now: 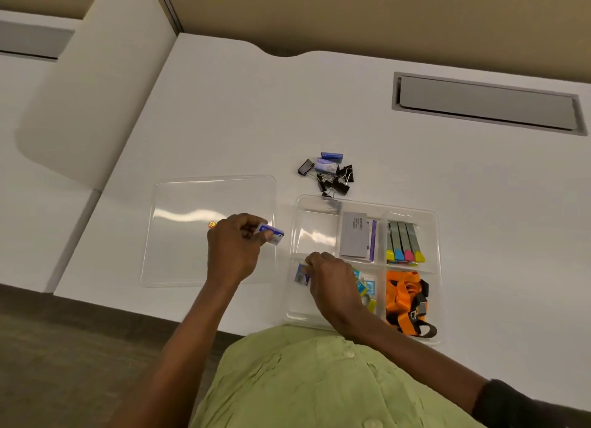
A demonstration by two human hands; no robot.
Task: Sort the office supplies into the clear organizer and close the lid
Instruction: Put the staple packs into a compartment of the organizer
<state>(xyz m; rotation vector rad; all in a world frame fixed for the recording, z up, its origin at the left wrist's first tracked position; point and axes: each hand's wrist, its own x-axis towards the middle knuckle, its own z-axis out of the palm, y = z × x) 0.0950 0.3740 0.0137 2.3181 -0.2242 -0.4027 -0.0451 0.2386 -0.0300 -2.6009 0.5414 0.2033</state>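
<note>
1. The left hand (235,251) hovers over the clear lid (188,258), which lies flat on the white desk (447,172) just left of the clear organizer (367,203). Its thumb and curled fingers pinch a small blue-and-white box (271,234), probably staples.
2. The right hand (332,283) is down in the organizer's near-left compartment (297,304). Its curled fingers meet a second blue box (301,274) there. Whether they pinch it or only touch it cannot be told.
3. The relation that matters is that the held box sits just outside the organizer's left wall. The near-left compartment lies to its right and closer to the person. The box's long axis points rightward, roughly at that wall, so a short carry over the rim should bring it in.
4. The left hand is the nearer one to make this drop, but the right hand fills much of the compartment and will likely need to clear first.
5. The other compartments hold grey card packs (355,235), highlighters (403,242), small blue and yellow packets (368,288) and orange lanyards (403,299). The far-left one looks unfilled.
6. A pile of black binder clips (337,183) with more blue boxes (331,156) waits beyond the organizer's far edge, so sorting seems partway done and the lid is off.
</note>
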